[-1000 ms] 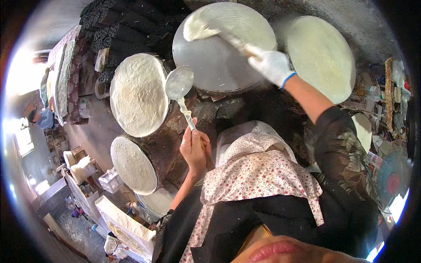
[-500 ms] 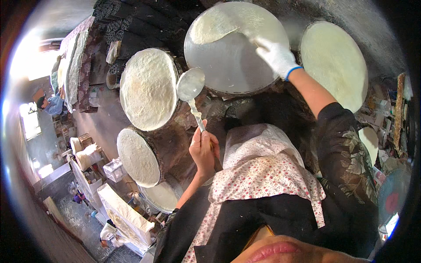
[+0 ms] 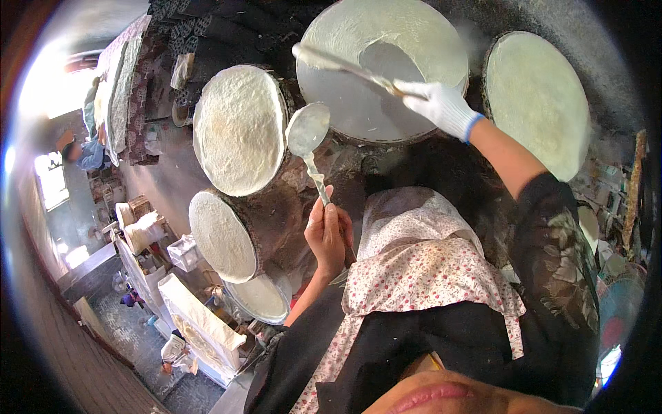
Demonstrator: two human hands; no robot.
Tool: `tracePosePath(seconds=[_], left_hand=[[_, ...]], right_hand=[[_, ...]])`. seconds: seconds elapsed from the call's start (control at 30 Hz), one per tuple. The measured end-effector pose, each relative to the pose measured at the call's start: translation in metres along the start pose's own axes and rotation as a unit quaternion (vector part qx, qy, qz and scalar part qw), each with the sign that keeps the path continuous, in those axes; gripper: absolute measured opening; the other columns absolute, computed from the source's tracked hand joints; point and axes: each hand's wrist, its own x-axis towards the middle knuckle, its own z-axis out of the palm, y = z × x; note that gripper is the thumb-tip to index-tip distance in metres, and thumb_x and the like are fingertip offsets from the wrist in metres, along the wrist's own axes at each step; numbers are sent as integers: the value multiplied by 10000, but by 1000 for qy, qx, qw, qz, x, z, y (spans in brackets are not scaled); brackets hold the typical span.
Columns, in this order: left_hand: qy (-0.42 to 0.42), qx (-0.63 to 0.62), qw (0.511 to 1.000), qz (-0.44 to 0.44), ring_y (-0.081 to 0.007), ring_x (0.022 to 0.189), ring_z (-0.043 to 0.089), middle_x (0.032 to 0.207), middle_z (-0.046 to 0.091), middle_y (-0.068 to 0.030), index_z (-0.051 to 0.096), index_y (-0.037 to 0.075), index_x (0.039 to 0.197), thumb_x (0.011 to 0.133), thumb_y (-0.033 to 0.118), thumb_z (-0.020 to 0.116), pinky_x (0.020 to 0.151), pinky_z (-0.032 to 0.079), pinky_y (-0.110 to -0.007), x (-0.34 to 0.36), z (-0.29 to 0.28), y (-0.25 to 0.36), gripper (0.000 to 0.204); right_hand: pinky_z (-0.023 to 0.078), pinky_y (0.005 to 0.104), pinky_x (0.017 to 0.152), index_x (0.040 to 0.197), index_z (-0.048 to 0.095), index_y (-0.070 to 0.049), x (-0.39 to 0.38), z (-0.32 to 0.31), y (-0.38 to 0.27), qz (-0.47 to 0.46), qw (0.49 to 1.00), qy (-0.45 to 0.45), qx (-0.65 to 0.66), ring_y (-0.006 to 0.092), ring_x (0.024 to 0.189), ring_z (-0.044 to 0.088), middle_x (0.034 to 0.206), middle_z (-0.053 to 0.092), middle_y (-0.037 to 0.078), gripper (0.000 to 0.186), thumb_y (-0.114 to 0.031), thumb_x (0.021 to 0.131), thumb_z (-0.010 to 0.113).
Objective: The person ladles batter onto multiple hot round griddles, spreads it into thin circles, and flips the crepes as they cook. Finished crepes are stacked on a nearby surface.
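Observation:
My bare left hand (image 3: pixel 328 234) is closed around the handle of a metal ladle (image 3: pixel 308 130), whose bowl and neck are smeared with pale batter. My right hand (image 3: pixel 441 110), in a white knit glove with a blue cuff, grips a long, narrow spreader (image 3: pixel 345 66) over the large round griddle (image 3: pixel 327 100). Pale batter (image 3: pixel 431 41) coats the griddle's far and right parts in a curved band. Bare grey metal shows in the middle and at the near left. Whether the spreader's far end touches the batter, I cannot tell.
Other round griddles covered with pale sheets stand around me: one on the right (image 3: pixel 538 103), one at the left (image 3: pixel 239 131), and a smaller one (image 3: pixel 222 237) nearer. Two people (image 3: pixel 89 153) are farther off on the left. A fan (image 3: pixel 614 310) stands at lower right.
My right hand has swung the spreader around, so that it now points left. Batter covers more of the griddle's right side. The left hand still holds the ladle in nearly the same place.

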Motion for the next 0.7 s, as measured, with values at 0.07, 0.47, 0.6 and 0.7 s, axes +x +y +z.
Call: tracePosePath(seconds=[0.07, 0.47, 0.6, 0.7], left_hand=[[1, -16, 1000, 5, -60, 444, 450, 692, 598, -30, 564, 16, 1488, 1138, 86, 462, 393, 341, -226, 1, -2, -3, 371], [76, 58, 995, -32, -49, 450, 451, 670, 587, -12, 546, -12, 1500, 1133, 86, 473, 394, 332, -221, 11, -6, 3, 387], [78, 152, 982, 75, -40, 467, 466, 700, 613, 2, 425, 47, 1620, 1115, 57, 487, 392, 370, -225, 74, -9, 5, 509], [68, 176, 973, 130, -44, 498, 500, 755, 665, -24, 399, 62, 1632, 1110, 77, 519, 420, 394, -225, 128, -11, -1, 536]], right_hand=[[482, 357, 1119, 1440, 670, -169, -11, -6, 6, 22, 1000, -11, 19, 294, 1312, 655, 1422, 686, 141, 446, -347, 1031, 638], [438, 335, 1174, 1451, 659, -186, 1, -26, -11, 96, 993, -52, 46, 212, 1341, 631, 1439, 682, 80, 454, -288, 1010, 687], [504, 367, 1089, 1457, 658, -208, 44, -24, -5, -32, 995, 66, 72, 271, 1227, 698, 1355, 729, 110, 449, -320, 1022, 671], [542, 376, 984, 1433, 671, -277, 43, -20, -5, -108, 993, 3, -42, 335, 1126, 721, 1280, 743, 135, 428, -394, 1022, 644]])
